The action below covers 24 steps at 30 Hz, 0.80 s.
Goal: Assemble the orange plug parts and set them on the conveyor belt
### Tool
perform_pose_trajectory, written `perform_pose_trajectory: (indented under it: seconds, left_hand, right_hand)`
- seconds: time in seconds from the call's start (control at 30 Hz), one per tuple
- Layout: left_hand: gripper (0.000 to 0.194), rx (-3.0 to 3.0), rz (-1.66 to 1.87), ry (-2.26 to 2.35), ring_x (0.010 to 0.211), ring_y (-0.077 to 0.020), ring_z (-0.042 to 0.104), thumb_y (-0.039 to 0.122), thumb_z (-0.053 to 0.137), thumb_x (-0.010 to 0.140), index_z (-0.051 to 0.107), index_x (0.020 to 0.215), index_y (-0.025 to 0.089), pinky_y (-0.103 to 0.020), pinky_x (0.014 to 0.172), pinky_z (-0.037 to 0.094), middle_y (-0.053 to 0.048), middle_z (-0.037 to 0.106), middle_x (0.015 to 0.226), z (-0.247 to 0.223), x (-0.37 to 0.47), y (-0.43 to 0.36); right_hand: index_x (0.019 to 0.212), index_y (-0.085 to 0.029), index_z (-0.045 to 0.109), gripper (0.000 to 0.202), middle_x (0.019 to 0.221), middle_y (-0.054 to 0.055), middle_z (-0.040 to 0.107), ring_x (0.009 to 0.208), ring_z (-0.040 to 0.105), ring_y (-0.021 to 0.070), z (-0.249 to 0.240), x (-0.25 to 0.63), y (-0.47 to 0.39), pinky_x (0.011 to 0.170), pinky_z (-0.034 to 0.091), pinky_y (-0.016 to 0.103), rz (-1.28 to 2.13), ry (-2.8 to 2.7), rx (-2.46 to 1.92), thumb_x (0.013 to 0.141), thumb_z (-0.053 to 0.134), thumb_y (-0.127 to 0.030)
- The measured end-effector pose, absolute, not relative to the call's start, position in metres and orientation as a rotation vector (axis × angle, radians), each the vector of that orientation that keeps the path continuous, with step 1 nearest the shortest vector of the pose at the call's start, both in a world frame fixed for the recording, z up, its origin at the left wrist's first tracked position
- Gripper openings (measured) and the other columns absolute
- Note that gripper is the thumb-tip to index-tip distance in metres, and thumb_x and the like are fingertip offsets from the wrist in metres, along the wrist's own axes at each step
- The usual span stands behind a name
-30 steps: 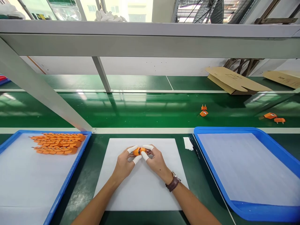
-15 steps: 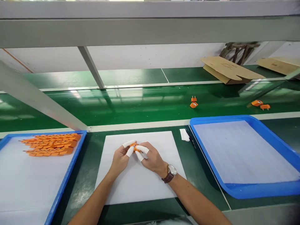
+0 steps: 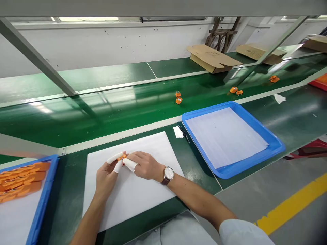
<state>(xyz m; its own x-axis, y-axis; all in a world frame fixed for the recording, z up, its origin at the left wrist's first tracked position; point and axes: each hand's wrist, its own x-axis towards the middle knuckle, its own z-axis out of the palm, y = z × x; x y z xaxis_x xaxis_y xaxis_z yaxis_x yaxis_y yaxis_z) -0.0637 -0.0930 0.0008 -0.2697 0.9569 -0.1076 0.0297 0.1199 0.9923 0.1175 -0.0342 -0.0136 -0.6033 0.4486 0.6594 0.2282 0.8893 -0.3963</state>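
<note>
Over the white sheet (image 3: 143,200), both hands meet around a small orange plug adapter (image 3: 122,157), mostly covered by the fingers. My left hand (image 3: 108,173) pinches it from the left, with white covers on the thumb and a finger. From the right, my right hand (image 3: 146,165) closes on the same adapter, also with white finger covers; a watch (image 3: 168,173) is on that wrist. Rows of orange plug adapters (image 3: 22,180) lie in the blue tray (image 3: 48,197) at the left.
Right of the sheet stands a blue tray (image 3: 277,148) lined with white paper. Between them lie a white scrap (image 3: 178,132) and thin black tools (image 3: 185,134). Loose orange adapters (image 3: 178,100) rest on the green belt (image 3: 143,105). Cardboard (image 3: 214,58) lies behind it.
My view has turned right and tilted, so the left tray is partly out of frame. Both hands stay on the orange adapter over the sheet; the right hand has turned palm-down more.
</note>
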Motion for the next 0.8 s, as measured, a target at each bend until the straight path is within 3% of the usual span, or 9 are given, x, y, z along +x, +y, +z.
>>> perform_pose_trajectory:
  seconds: [0.2, 0.37, 0.63, 0.8]
  left_hand:
    - [0.060, 1.156, 1.195, 1.424, 0.128, -0.0318, 0.059, 0.039, 0.075, 0.081, 0.057, 0.135, 0.020, -0.051, 0.108, 0.051, -0.014, 0.062, 0.139, -0.004, -0.066, -0.094]
    - [0.051, 1.379, 1.227, 1.587, 0.111, -0.0261, 0.070, 0.042, 0.072, 0.083, 0.060, 0.131, 0.027, -0.046, 0.103, 0.056, -0.008, 0.061, 0.140, -0.017, -0.066, -0.096]
    - [0.040, 1.696, 1.159, 1.696, 0.091, -0.0208, 0.071, 0.033, 0.066, 0.090, 0.061, 0.129, 0.033, -0.041, 0.087, 0.061, -0.003, 0.065, 0.132, -0.007, -0.064, -0.100]
    - [0.041, 1.784, 1.103, 1.704, 0.092, -0.0215, 0.070, 0.029, 0.064, 0.091, 0.060, 0.131, 0.034, -0.041, 0.086, 0.061, -0.002, 0.064, 0.132, -0.007, -0.065, -0.102]
  right_hand:
    - [0.131, -0.022, 0.053, 0.035, 0.116, 0.012, 0.065, 0.095, 0.068, 0.0236, -0.015, 0.116, -0.034, 0.078, 0.062, 0.037, 0.680, -1.995, -0.755, 0.096, 0.054, -0.019]
    - [0.123, -0.024, 0.058, 0.028, 0.105, 0.006, 0.063, 0.084, 0.065, 0.0180, -0.012, 0.115, -0.034, 0.073, 0.060, 0.032, 0.942, -1.873, -0.814, 0.095, 0.054, -0.020]
    - [0.115, -0.025, 0.061, 0.022, 0.102, 0.004, 0.063, 0.083, 0.064, 0.0182, -0.011, 0.115, -0.035, 0.073, 0.058, 0.033, 1.042, -1.847, -0.772, 0.094, 0.055, -0.021]
    - [0.118, -0.026, 0.059, 0.026, 0.105, 0.005, 0.062, 0.086, 0.062, 0.0192, -0.012, 0.115, -0.037, 0.077, 0.057, 0.035, 1.078, -1.867, -0.746, 0.094, 0.053, -0.017]
